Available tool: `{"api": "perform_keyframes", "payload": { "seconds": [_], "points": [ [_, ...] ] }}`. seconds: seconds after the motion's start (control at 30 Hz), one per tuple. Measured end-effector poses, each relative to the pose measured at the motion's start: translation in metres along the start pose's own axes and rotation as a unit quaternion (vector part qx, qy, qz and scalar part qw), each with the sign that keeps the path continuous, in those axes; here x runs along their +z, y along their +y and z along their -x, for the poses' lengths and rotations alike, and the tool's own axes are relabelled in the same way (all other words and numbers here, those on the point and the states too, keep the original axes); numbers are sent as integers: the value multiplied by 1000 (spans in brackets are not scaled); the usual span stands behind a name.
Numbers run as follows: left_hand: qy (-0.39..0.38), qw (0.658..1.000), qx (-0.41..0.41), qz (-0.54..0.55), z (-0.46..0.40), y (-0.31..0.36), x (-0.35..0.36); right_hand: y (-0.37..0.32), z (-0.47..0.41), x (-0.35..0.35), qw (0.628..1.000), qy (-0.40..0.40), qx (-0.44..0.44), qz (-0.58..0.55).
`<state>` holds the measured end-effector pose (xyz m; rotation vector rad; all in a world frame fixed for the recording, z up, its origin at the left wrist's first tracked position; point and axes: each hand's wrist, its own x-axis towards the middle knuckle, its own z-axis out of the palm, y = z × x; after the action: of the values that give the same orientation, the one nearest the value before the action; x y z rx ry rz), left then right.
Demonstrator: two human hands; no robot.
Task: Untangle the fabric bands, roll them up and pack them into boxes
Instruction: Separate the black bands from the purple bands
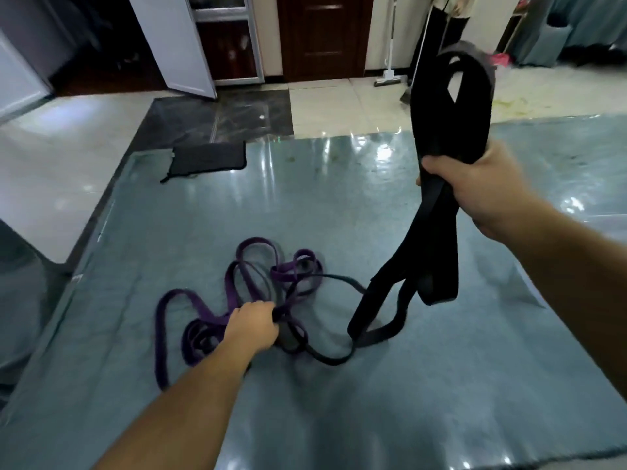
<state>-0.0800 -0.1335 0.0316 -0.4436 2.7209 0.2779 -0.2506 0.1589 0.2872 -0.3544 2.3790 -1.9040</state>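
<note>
A wide black band is lifted high at the right, folded into loops, and my right hand grips it in the middle. Its lower loops hang down to the blue-grey table, and a thin dark strand runs from them into the pile at the left. A purple band lies tangled in loose coils on the table. My left hand pinches strands at the centre of that tangle, where purple and black cross.
A flat black pouch lies at the table's far left corner. Beyond the table are a glossy tiled floor, a white door, a dark wooden door, and a standing person with a mop at the back right.
</note>
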Motion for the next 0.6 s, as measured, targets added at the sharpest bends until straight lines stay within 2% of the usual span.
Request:
{"api": "perform_keyframes", "payload": {
  "seconds": [0.27, 0.47, 0.6],
  "points": [
    [91, 974, 32, 207, 35, -10, -93, 31, 16, 45, 997, -36, 40, 55],
    [167, 928, 121, 310, 79, -17, -182, 55, 24, 76, 987, -77, 46, 136],
    [248, 881, 151, 373, 104, -29, -233, 70, 28, 85, 971, -103, 40, 211]
  ]
}}
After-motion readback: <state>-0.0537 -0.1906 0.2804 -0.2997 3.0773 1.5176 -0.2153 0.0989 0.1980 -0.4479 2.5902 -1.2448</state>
